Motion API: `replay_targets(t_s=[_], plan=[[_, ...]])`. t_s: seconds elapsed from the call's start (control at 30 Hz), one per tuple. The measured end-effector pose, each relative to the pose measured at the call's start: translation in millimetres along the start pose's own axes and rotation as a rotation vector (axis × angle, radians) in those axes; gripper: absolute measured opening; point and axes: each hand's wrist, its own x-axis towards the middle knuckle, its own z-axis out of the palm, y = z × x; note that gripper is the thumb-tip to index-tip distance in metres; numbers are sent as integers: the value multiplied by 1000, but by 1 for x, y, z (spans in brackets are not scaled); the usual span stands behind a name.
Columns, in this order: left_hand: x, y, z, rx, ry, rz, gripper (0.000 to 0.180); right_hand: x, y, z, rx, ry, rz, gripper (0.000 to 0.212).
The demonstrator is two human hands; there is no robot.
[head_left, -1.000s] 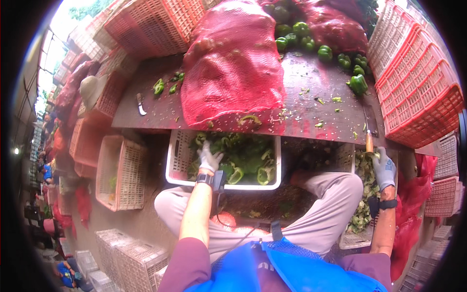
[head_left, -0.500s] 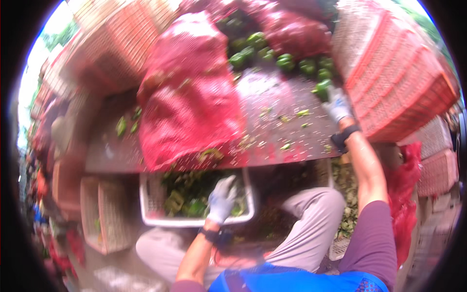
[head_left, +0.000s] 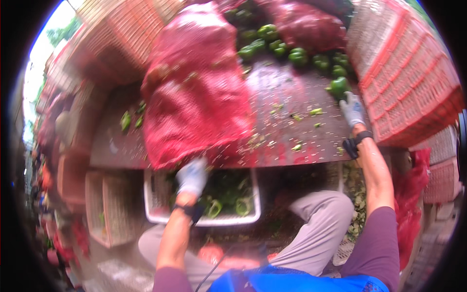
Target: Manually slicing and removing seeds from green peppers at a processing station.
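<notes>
Toward the right of the table, my gloved right hand (head_left: 353,111) has its fingers closed against the lower side of a green bell pepper (head_left: 338,88). My gloved left hand (head_left: 192,177) is beside the front edge of a red mesh bag (head_left: 202,107) and above a white-rimmed basket (head_left: 228,222). Motion blur smears its fingers, so whether they grip the bag's edge is unclear. The basket holds dark green pieces and cut pepper rings (head_left: 214,208). More whole green bell peppers (head_left: 297,57) lie at the back of the table.
Stacked orange crates (head_left: 408,82) border the table (head_left: 277,131) on the right, and others (head_left: 124,44) rise at the back left. Green scraps (head_left: 316,111) and pale seeds litter the tabletop. A second red mesh bag (head_left: 309,27) lies behind. An upright crate (head_left: 109,209) stands left of the basket.
My left hand has moved from over the basket leftward and up to the bag's front edge. My right hand stays at the same pepper. The whole view has shifted slightly.
</notes>
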Motion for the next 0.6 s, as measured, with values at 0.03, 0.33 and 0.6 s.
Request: replay_targets(t_s=[0.03, 0.33, 0.6], plan=[[-3, -3, 4, -1, -27, -20, 18, 3, 5, -3, -12, 35, 39, 69], [-77, -22, 9, -78, -202, -131, 29, 63, 0, 9, 122, -170, 104, 113], [-102, 53, -20, -890, -300, -99, 44, 43, -20, -16, 540, -468, 55, 95]])
